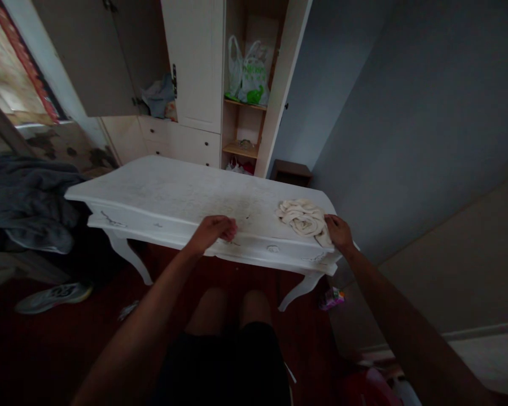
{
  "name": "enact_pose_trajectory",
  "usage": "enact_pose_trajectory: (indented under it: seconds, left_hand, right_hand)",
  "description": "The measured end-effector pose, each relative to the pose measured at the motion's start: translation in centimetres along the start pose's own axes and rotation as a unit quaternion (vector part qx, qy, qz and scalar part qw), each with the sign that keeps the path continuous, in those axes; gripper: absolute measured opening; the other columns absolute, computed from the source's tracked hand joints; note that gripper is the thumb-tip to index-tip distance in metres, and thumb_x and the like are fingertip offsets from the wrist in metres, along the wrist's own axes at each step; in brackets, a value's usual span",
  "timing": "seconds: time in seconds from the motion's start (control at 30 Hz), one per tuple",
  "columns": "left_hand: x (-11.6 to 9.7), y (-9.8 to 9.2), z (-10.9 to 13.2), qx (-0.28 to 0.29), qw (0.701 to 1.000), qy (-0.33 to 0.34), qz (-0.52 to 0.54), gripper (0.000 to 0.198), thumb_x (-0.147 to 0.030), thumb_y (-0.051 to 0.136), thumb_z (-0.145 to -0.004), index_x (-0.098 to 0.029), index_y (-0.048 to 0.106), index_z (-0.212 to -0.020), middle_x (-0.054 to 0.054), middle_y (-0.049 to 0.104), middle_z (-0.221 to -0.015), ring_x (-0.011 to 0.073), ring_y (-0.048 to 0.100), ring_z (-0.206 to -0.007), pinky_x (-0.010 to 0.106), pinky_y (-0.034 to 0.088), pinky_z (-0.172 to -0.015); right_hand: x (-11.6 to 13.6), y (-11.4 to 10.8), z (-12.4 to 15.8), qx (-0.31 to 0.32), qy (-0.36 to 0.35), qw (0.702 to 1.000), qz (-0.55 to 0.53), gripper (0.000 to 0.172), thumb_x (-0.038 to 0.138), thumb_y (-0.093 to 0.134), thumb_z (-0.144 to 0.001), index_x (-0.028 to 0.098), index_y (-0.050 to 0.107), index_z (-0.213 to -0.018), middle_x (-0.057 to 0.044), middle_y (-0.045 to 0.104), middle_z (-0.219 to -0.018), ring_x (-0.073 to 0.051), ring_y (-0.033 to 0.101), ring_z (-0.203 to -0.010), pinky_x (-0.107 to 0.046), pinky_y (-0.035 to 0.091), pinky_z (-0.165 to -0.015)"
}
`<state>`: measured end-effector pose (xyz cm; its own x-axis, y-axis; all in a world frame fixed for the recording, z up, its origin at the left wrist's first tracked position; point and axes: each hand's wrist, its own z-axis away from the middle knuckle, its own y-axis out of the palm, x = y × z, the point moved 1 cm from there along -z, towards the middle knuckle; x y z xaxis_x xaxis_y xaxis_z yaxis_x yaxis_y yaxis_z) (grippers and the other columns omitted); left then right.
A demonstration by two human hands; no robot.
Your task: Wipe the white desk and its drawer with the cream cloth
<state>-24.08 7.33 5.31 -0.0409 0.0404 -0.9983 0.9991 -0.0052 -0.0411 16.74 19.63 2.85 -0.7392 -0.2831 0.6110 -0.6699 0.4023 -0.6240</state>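
A cream cloth, coiled into a rose-like spiral, lies on the right end of the white table. My right hand is at the cloth's right side, its fingers closed on the loose end near the table's front corner. Over the middle of the front edge, my left hand is closed with curled fingers, apart from the cloth. Whatever may be inside those fingers is hidden. Grey smudges and dark specks mark the tabletop beyond my left hand.
Behind the table stands a white wardrobe with open doors and plastic bags on a shelf. Grey clothing is heaped at left. A shoe and a small pink box lie on the red floor. A wall rises close at right.
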Motion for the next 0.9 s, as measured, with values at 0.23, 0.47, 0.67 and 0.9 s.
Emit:
enact_pose_trajectory:
  seconds: [0.23,0.47,0.67,0.9]
  left_hand:
    - [-1.4,-9.7,-6.3,-0.211,0.886,0.089,-0.403,0.023,-0.039,0.056,-0.076,-0.018,0.061,-0.067,0.007,0.067,-0.074,0.0194,0.06,-0.073,0.031,0.046,-0.073]
    - [0.2,-14.1,-8.5,-0.188,0.859,0.059,-0.473,0.027,-0.032,0.049,-0.077,-0.015,0.07,-0.081,0.012,0.074,-0.088,0.024,0.066,-0.083,0.029,0.047,-0.075]
    - [1.0,-14.7,-9.0,-0.203,0.868,0.062,-0.448,0.03,-0.032,0.049,-0.078,-0.015,0.072,-0.086,0.014,0.075,-0.097,0.026,0.067,-0.09,0.031,0.047,-0.078]
    - [1.0,-14.9,-8.6,-0.22,0.876,0.073,-0.423,0.021,-0.031,0.052,-0.076,-0.02,0.071,-0.077,0.011,0.076,-0.09,0.0254,0.069,-0.086,0.029,0.048,-0.074]
  right_hand:
    - [-0.3,0.3,-0.2,0.032,-0.025,0.995,0.095,0.057,0.055,0.028,-0.094,0.016,0.069,-0.099,-0.015,0.074,-0.097,-0.029,0.065,-0.089,-0.039,0.048,-0.08]
    - [1.1,0.2,-0.3,0.112,-0.055,0.983,0.134,0.041,0.035,0.031,-0.095,0.017,0.067,-0.105,-0.016,0.072,-0.11,-0.027,0.065,-0.103,-0.038,0.048,-0.091]
    - [3.4,-1.3,-3.1,0.125,-0.003,0.975,0.186,0.04,0.038,0.038,-0.094,0.015,0.071,-0.098,-0.017,0.072,-0.11,-0.027,0.064,-0.109,-0.036,0.046,-0.095]
    - [6.6,1.0,-4.4,0.149,0.079,0.959,0.226,0.075,0.077,0.054,-0.076,0.009,0.07,-0.104,-0.023,0.073,-0.1,-0.029,0.07,-0.087,-0.036,0.053,-0.07]
